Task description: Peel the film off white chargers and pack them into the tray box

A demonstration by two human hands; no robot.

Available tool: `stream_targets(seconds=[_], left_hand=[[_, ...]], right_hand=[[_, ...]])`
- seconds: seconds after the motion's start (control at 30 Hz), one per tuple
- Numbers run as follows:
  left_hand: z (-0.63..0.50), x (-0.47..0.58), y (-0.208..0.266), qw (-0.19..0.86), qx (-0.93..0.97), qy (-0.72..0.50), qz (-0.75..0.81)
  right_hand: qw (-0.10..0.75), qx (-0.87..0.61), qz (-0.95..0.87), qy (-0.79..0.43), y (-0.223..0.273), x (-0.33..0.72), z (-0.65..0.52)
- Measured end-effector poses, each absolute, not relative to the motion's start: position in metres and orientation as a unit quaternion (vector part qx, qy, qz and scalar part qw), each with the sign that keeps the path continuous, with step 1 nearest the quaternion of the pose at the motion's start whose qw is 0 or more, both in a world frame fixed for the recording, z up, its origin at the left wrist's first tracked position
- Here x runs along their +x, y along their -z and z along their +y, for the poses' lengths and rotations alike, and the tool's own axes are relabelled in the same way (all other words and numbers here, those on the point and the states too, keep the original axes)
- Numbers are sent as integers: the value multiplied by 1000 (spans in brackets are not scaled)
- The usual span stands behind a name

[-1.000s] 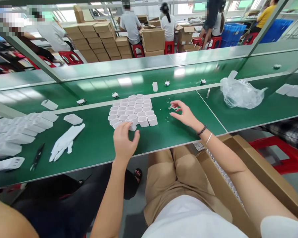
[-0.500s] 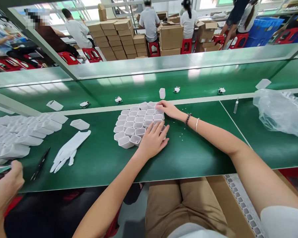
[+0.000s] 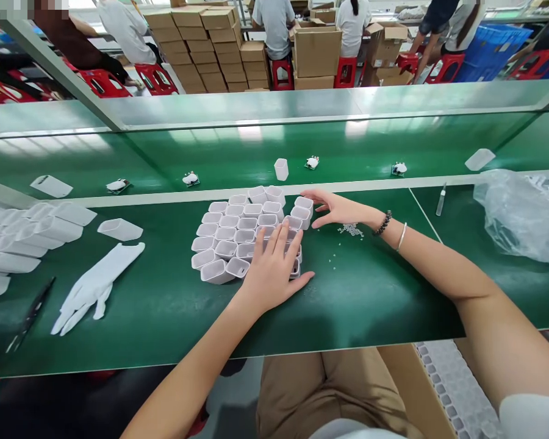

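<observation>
A block of white plastic cups, open ends up and packed in rows, stands on the green tabletop before me. My left hand lies over its front right part with fingers spread, hiding some cups beneath. My right hand is at the block's right rear, thumb and fingers apart. Its fingertips reach behind a cup at the edge, where a gap parts a few cups from the rest. Whether those fingertips touch the cup I cannot tell. A small heap of white pellets lies under my right wrist.
Left are more white cups, a lone cup, a white glove and black tweezers. Small white-topped parts and an upright cup stand beyond the pale strip. Right are a small tube and a plastic bag.
My right hand has moved right and its fingers have spread. A gap has opened between cups at the right rear. More of the pellet heap shows. The neighbour's hand at left is out of view.
</observation>
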State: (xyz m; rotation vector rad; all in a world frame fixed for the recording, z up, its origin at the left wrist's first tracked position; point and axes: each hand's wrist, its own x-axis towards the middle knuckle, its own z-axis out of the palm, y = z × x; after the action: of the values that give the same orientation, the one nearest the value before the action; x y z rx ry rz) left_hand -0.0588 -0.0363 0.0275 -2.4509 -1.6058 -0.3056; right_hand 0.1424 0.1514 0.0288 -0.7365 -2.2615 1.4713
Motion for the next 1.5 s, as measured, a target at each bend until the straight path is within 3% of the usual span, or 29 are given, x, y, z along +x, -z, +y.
stream_targets(seconds=[0.23, 0.47, 0.57, 0.73, 1.1, 1.33, 1.5], left_hand=[[-30, -61, -23, 118, -846, 102, -511], [-67, -56, -42, 236, -805, 197, -507], [-88, -59, -47, 241, -789, 207, -526], [-78, -70, -44, 243, -825, 154, -487], [-81, -72, -46, 229, -879, 98, -406], [-81, -64, -52, 311, -885, -45, -343], [-76, -49, -50, 220, -908, -57, -351]], right_hand=[[173, -207, -798, -540, -16, 126, 172], [118, -157, -787, -585, -24, 125, 204], [83, -133, -778, -608, -25, 120, 216], [28, -120, -773, -623, -22, 108, 217], [47, -147, -812, -563, -26, 132, 193], [62, -141, -818, -554, -22, 137, 187], [38, -127, -804, -580, -20, 135, 191]])
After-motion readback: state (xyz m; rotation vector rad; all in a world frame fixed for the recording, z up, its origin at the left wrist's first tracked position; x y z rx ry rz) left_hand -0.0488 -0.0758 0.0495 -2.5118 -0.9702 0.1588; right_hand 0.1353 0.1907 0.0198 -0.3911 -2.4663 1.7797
